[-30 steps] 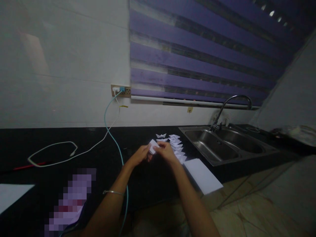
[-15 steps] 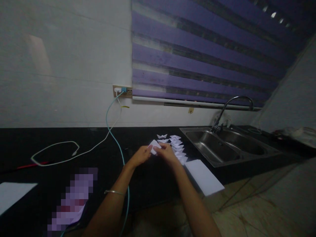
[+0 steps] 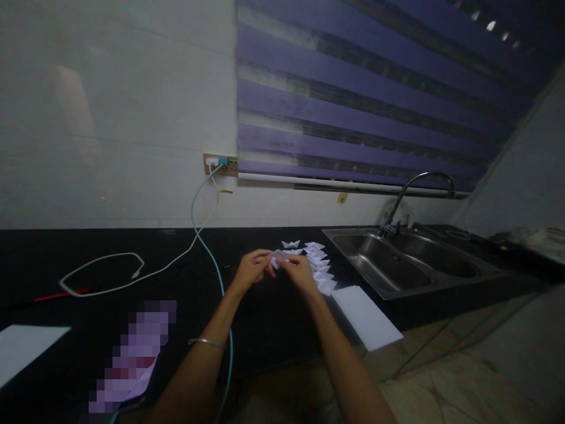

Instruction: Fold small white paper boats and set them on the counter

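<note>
Between my hands, above the dark counter, is a small piece of folded white paper point(image 3: 277, 258). My left hand point(image 3: 255, 269) grips its left side, fingers bent around the edge. The right side is pinched by my right hand point(image 3: 298, 271). Fingers partly cover the paper, so its exact folds are hard to make out. Just beyond and to the right, several folded paper boats point(image 3: 316, 262) lie close together in a column, with another paper boat point(image 3: 291, 244) behind my hands. A stack of white paper point(image 3: 367, 318) lies right of my right forearm.
A double steel sink point(image 3: 384, 259) with a curved faucet point(image 3: 406, 188) is at the right. A teal cable point(image 3: 212, 253) crosses the counter beneath my left forearm; a white cable point(image 3: 101, 256) loops at left. A pixelated object point(image 3: 132, 359) and a white sheet point(image 3: 29, 347) lie front left.
The paper between my hands has changed from a flat, diamond-like shape to a less flat, partly opened one. My fingers have shifted around it; the boats stay put.
</note>
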Action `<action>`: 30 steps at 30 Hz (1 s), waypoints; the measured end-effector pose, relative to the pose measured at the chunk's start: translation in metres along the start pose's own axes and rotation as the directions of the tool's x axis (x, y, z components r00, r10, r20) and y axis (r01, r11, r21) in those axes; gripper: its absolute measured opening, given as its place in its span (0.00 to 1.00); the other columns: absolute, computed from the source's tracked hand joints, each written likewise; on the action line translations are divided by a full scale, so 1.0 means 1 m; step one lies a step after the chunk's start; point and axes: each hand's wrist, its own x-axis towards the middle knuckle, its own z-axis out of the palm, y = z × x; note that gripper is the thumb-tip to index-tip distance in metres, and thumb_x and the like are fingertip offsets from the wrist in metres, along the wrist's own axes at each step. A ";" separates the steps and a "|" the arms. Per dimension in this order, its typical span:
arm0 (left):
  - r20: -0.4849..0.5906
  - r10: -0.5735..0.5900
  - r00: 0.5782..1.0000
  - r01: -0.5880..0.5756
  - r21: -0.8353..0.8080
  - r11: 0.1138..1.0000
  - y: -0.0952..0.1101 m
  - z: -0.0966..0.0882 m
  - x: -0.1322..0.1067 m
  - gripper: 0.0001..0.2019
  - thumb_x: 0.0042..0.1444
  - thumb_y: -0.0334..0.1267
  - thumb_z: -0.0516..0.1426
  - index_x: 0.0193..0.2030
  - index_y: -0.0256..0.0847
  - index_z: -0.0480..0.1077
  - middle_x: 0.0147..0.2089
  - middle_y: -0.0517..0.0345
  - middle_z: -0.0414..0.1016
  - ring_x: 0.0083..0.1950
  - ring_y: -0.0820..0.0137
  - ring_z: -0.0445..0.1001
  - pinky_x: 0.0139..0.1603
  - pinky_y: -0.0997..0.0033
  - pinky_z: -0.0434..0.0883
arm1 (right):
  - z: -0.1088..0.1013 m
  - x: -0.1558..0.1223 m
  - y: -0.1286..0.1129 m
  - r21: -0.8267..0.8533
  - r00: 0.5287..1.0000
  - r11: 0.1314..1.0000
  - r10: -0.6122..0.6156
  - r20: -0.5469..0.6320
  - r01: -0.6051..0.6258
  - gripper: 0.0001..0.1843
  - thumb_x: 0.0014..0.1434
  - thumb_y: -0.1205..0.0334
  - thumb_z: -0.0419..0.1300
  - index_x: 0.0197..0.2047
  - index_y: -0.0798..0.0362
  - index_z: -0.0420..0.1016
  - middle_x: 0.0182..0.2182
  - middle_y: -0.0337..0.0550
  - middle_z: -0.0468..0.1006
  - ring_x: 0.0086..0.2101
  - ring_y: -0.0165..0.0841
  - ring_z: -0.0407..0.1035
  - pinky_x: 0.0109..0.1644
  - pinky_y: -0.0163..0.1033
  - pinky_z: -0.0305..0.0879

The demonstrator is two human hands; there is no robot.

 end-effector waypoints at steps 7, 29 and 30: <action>-0.049 0.021 0.999 -0.024 -0.054 0.998 -0.003 -0.002 0.001 0.18 0.48 0.46 0.63 0.40 0.34 0.71 0.34 0.47 0.79 0.31 0.64 0.78 0.15 0.78 0.64 | 0.004 0.001 -0.002 0.105 0.996 0.991 0.083 0.014 -0.084 0.21 0.53 0.51 0.62 0.45 0.55 0.77 0.19 0.38 0.73 0.16 0.26 0.61 0.18 0.30 0.55; -0.166 0.078 0.983 -0.061 0.108 0.992 0.008 0.004 -0.004 0.15 0.47 0.47 0.64 0.31 0.35 0.77 0.25 0.55 0.77 0.17 0.78 0.64 0.17 0.78 0.60 | 0.005 0.000 -0.004 0.084 1.000 0.996 0.011 -0.028 -0.009 0.16 0.54 0.50 0.61 0.30 0.55 0.78 0.26 0.44 0.78 0.26 0.32 0.71 0.31 0.36 0.67; -0.173 0.082 0.982 -0.065 0.105 0.992 0.008 0.005 -0.004 0.15 0.47 0.47 0.64 0.31 0.35 0.77 0.25 0.56 0.77 0.17 0.77 0.64 0.16 0.78 0.60 | 0.005 0.001 -0.004 0.098 0.999 0.995 0.021 -0.039 -0.017 0.15 0.54 0.50 0.61 0.30 0.55 0.76 0.26 0.44 0.78 0.26 0.32 0.71 0.30 0.35 0.67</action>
